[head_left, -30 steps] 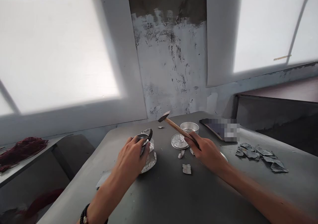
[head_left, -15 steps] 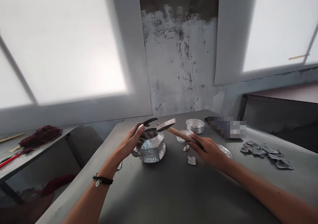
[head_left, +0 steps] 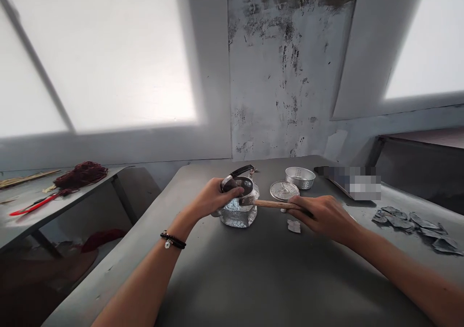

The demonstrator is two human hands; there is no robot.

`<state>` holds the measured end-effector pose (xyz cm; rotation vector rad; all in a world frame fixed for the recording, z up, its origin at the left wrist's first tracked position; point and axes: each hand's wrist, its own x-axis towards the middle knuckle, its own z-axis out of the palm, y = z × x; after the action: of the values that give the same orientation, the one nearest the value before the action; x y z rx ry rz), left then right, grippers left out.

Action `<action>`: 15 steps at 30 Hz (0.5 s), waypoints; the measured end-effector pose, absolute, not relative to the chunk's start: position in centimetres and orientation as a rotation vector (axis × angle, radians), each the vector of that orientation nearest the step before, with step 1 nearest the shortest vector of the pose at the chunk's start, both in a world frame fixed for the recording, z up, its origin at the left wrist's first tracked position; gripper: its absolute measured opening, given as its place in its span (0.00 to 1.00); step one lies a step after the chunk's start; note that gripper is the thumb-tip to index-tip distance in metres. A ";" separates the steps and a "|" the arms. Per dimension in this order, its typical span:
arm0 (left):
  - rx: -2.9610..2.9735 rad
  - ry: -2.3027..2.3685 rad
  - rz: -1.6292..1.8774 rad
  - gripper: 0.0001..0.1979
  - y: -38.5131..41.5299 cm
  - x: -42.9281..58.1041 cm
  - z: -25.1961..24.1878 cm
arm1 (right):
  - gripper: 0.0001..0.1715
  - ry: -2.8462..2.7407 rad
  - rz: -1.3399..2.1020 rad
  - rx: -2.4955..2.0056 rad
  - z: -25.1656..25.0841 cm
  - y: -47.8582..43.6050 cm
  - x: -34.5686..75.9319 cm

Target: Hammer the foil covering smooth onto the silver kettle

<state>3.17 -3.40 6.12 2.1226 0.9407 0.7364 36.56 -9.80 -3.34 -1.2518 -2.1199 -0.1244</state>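
Head: left hand [head_left: 213, 199] grips dimpled metal kettle [head_left: 239, 206]; right hand [head_left: 322, 215] holds wooden-handled hammer [head_left: 270, 203].

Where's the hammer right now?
In the head view, the hammer is mid-table, held by the right hand, its head at the metal kettle that the left hand grips.

Hammer [head_left: 272, 204] at small metal kettle [head_left: 239, 215]

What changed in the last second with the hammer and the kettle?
The right hand brought the hammer down from raised to level, its head now at the kettle. The left hand turned the kettle from tilted to upright and grips its top. Both holds stayed; the lid, small bowl and metal scraps lie as before.
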 end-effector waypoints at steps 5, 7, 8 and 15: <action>2.131 0.900 0.713 0.20 -3.8 3.2 6.4 | 0.27 -2.130 -0.193 -1.207 -3.3 -9.8 37.2; 2.128 0.903 0.713 0.20 -3.7 3.2 6.3 | 0.26 -2.141 -0.217 -1.198 -3.3 -9.8 37.4; 2.125 0.910 0.712 0.20 -3.6 3.1 6.2 | 0.25 -2.144 -0.232 -1.196 -3.3 -9.8 37.5; 2.180 0.847 0.642 0.22 -3.1 2.8 6.4 | 0.23 -2.164 -0.278 -1.141 -3.6 -9.8 37.8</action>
<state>2.83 -3.10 6.42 2.1802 0.8474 0.6422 37.77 -9.77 -3.59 -1.1406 -2.1641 -0.2779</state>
